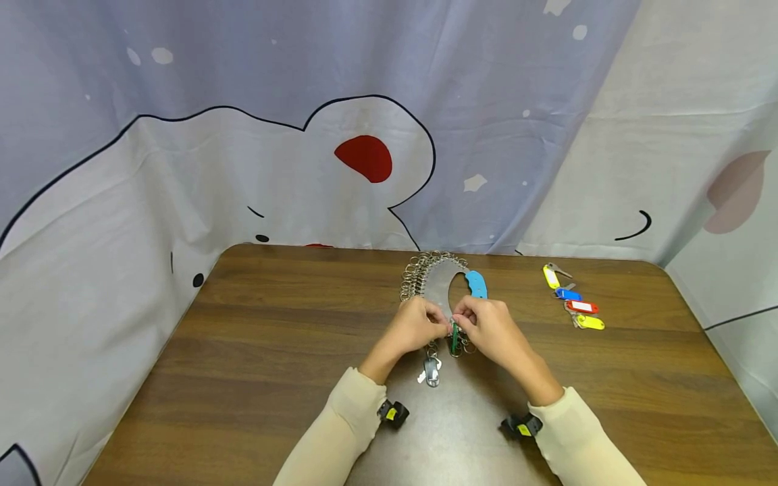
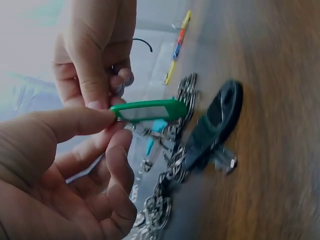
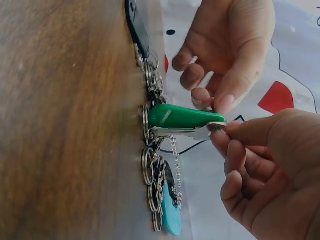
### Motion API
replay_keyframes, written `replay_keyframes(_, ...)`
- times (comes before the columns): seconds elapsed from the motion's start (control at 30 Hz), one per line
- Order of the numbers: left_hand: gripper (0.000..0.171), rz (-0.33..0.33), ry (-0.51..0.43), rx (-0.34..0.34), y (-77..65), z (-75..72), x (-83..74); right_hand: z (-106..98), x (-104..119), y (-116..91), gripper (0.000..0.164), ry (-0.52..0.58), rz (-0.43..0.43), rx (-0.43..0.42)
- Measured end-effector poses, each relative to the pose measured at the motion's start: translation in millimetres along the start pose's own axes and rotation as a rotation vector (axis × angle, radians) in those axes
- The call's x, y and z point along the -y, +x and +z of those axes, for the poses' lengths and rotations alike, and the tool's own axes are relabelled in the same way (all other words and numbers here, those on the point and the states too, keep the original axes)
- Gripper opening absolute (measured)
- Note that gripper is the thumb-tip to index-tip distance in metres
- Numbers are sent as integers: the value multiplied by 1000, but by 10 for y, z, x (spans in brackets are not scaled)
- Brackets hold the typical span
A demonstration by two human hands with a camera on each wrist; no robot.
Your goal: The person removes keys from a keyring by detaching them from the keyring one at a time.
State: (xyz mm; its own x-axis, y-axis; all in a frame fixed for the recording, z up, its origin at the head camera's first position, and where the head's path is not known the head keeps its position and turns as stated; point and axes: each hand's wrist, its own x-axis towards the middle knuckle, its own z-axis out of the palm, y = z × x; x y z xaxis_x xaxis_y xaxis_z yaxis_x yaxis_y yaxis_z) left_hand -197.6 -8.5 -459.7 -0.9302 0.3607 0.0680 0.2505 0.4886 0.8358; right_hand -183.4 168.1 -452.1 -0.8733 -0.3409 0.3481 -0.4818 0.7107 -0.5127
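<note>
A green key tag [image 1: 454, 339] with a silver key [image 3: 185, 132] hangs between my two hands, above the near end of a curved metal plate [image 1: 439, 280]. My left hand [image 1: 419, 324] pinches the ring end of the tag between thumb and finger. From the other side, my right hand [image 1: 491, 329] pinches at the small ring by the key's head; the fingertips partly hide it. Many metal rings [image 1: 413, 275] line the plate's outer edge, and a blue handle [image 1: 477, 284] sits on its far right side. Below the left hand, a black key tag [image 1: 432, 372] with a key lies on the table.
Several keys with tags lie to the right on the wooden table [image 1: 292, 324]: a yellow tag [image 1: 551, 277], a blue tag [image 1: 568, 294], a red tag [image 1: 582, 307] and another yellow tag [image 1: 590, 322]. A printed curtain [image 1: 273, 175] hangs behind the table.
</note>
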Motion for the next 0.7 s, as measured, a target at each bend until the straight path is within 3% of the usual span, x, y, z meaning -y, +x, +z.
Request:
replay_keyframes(0.13, 9, -64, -68, 1, 2, 13, 5, -4, 27, 1, 8, 17, 4, 25)
replay_keyframes(0.27, 7, -62, -101, 12, -4, 11, 6, -1, 36, -2, 8, 8, 21, 19)
replay_keyframes(0.43, 7, -49, -93, 27, -16, -5, -1, 17, 24, -8, 8, 4, 27, 22)
replay_keyframes(0.7, 8, -102, -58, 9, -20, 7, -18, 23, 19, -6, 10, -6, -13, 1)
